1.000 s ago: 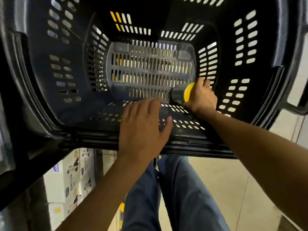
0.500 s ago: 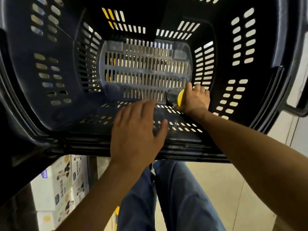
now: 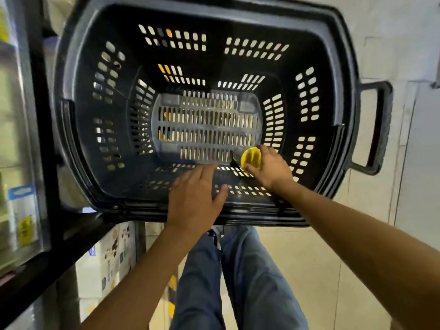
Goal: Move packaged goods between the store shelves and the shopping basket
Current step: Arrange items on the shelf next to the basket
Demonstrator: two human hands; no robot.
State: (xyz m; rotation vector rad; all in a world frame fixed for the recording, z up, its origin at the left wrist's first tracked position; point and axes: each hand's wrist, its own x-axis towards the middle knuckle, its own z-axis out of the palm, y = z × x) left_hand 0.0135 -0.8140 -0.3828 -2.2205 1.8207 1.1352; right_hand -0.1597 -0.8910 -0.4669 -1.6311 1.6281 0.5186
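Right hand (image 3: 271,169) curled round yellow-lidded dark container (image 3: 250,157), lying on its side at near right floor corner of black slotted shopping basket (image 3: 214,58). Left hand (image 3: 194,198) flat on near inner wall just beside, fingers straight and a little spread, holding nothing.

The basket (image 3: 214,14) is black, with rows of small slots in its walls and a grey slotted bottom. The can (image 3: 250,158) is dark with a yellow end. The trousers (image 3: 238,282) are blue, the floor (image 3: 309,258) is pale beige tiles, and the boxes (image 3: 107,258) are white with small pictures on them.
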